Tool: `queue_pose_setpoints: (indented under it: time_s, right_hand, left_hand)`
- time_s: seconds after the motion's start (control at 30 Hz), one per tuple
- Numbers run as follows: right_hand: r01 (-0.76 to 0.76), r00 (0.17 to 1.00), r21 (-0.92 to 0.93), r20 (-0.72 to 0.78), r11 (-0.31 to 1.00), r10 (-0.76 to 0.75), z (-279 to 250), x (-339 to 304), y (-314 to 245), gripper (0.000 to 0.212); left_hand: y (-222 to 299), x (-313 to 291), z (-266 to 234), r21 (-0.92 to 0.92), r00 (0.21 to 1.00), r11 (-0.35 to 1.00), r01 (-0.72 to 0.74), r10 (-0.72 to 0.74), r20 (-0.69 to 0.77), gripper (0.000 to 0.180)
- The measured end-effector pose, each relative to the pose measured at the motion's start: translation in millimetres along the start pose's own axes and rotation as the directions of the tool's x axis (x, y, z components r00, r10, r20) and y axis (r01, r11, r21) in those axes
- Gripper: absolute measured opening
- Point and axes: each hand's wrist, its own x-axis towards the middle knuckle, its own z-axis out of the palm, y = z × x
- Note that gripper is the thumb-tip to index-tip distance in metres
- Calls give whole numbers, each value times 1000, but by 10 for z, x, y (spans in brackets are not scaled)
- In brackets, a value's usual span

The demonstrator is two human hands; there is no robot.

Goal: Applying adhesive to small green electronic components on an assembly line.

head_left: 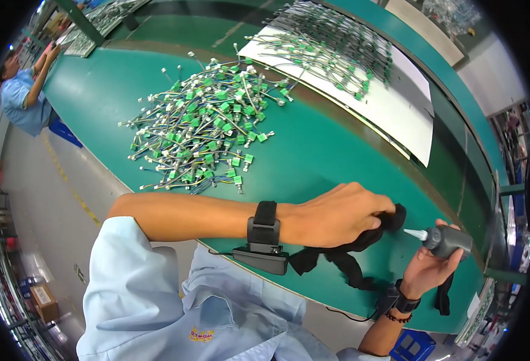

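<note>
A dark squeeze bottle is held in the right hand at the right of the frame, above the green tabletop. Its pale tapered nozzle is pointed toward the left of the frame, at the side where the left hand is placed; its long axis is laid nearly level, tipped slightly down toward the base at the right. The bottle is gripped between the bent fingers and thumb of the right hand. The fingers of the left hand are curled, and black cloth is pinched between them and the thumb, its loose ends spread over the tabletop right of centre. Each wrist is fitted with a black strap. At the upper centre, a pile of green connectors with wires is heaped on the same surface, while more wired pieces are laid in rows across a white sheet at the upper right. At the upper left, a co-worker in a blue shirt is seen near the table's far end.
</note>
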Motion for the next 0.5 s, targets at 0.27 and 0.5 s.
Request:
queue_pose_setpoints:
  time_s: [0.27,0.5]
  right_hand:
    - [14,1000,-34,-28,999,-15,119,10,-127,51]
    - [-15,997,-93,73,996,22,434,165,-156,51]
  left_hand:
    - [60,-232,-933,805,982,569,168,-20,-190,12]
    - [-307,-338,-1530,911,957,365,190,136,-255,11]
